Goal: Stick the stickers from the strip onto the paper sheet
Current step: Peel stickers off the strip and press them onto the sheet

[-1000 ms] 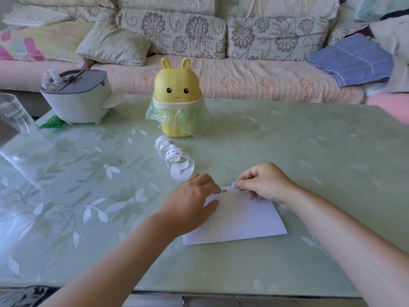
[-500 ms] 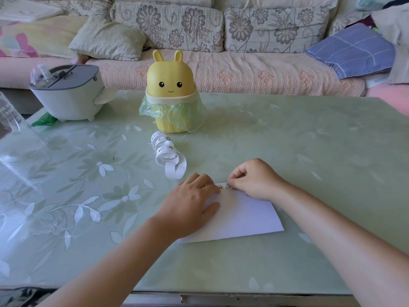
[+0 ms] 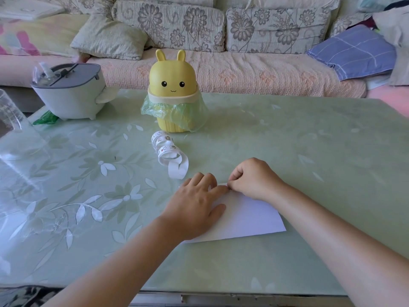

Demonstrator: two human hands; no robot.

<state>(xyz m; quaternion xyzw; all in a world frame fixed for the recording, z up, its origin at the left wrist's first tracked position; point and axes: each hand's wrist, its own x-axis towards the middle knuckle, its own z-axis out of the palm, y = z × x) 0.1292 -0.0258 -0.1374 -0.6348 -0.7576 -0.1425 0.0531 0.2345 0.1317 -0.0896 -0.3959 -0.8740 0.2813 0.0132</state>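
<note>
**Obs.** L hand (image 3: 194,207) lay flat, fingers straight, pressing the left part of the sheet (image 3: 250,220). Sheet was on the table (image 3: 309,151), near-centre. R hand (image 3: 254,180) sat at the sheet's far edge, fingers curled, thumb & index tips drawn together, right beside the L hand. Whether a sticker was under those tips could not be told: hidden. Strip (image 3: 170,154) lay coiled on the table, far-left of the sheet, apart from both hands, just on the near side of the yellow bin (image 3: 173,91).

**Assessment.** Step in hand was judged to be seating a sticker at the sheet's far edge.

**Recs.**
1. L palm to bear down evenly; the table top looked glossy, so the sheet could slide.
2. Land one edge of the sticker first, then roll the fingertip across to push air out. No lift-and-restick.
3. Placement was v. close to the margin, w/ risk of overhang onto the table. Set it fully inside.
4. Visible sheet area was bare, so space the rest rightward & nearer.
5. Strip curled, so pin it flat w/ the L hand for the next peel.
</note>
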